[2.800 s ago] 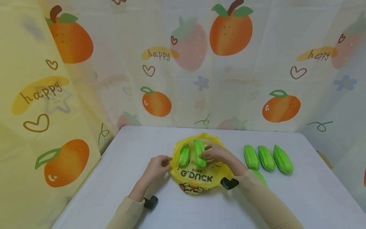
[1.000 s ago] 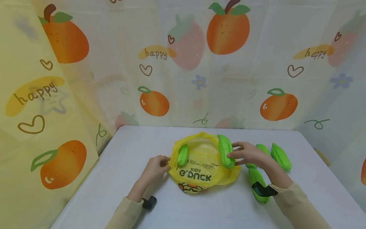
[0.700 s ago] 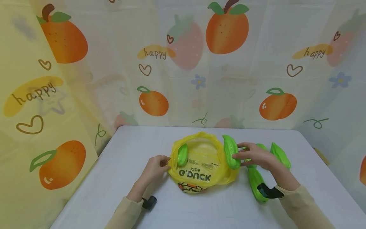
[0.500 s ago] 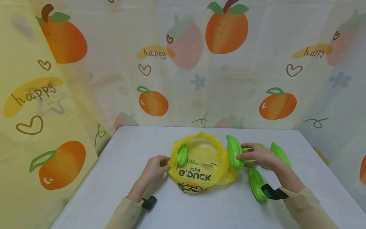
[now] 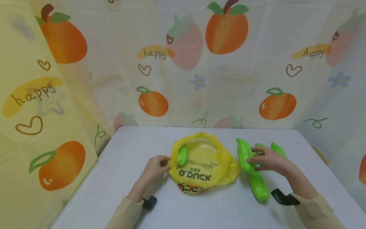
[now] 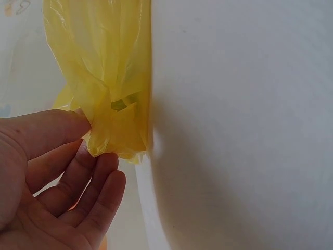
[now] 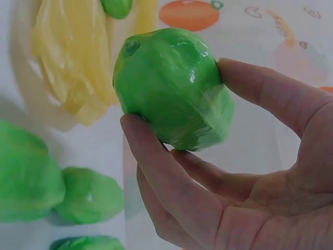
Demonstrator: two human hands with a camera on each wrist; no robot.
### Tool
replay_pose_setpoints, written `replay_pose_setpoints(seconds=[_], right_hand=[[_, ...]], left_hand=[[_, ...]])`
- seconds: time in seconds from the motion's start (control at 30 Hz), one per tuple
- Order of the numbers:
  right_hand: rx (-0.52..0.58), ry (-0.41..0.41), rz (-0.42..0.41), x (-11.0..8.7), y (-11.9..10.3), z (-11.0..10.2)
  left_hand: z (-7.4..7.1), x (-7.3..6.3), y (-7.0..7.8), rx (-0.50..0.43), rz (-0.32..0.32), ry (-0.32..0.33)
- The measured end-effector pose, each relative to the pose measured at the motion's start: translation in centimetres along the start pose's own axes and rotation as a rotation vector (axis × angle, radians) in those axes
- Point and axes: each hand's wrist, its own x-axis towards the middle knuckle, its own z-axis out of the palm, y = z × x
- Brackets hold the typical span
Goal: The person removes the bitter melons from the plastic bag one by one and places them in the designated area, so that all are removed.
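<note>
My left hand point(image 5: 156, 167) pinches the left rim of a yellow plastic bag point(image 5: 227, 167), which lies mouth-up with dark lettering; the left wrist view shows thumb and fingers on its bunched edge point(image 6: 117, 130). Inside the bag, by its left wall, sits a glossy green ridged toy fruit point(image 5: 183, 155). To the bag's right, my right hand point(image 5: 270, 160) holds another long green toy fruit point(image 5: 244, 155), tip leaning away. In the right wrist view, thumb and fingers grip this held toy fruit point(image 7: 171, 88) around its sides.
Below the held piece another green toy fruit point(image 5: 258, 187) lies on the white table point(image 5: 200, 213). Further green ones, including a back-right toy fruit point(image 5: 278, 149), are partly covered by my right hand. A fruit-printed curtain point(image 5: 228, 76) stands behind the table.
My right hand has drawn the green toy fruit out of the bag's mouth and moved it right, past the bag's rim, over the other green pieces. My left hand keeps its hold.
</note>
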Motion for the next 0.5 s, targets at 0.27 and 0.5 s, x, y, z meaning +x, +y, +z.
replay_pose_setpoints(seconds=[0.27,0.5], right_hand=[[-0.020,0.017,0.027,-0.8,1.1,-0.7],[-0.063,0.028,0.044,-1.2,2.2,-1.5]], left_hand=[[0.0,-0.1,0.1,-0.002,0.003,0.008],[0.1,0.0,0.0,0.003,0.024,0.017]])
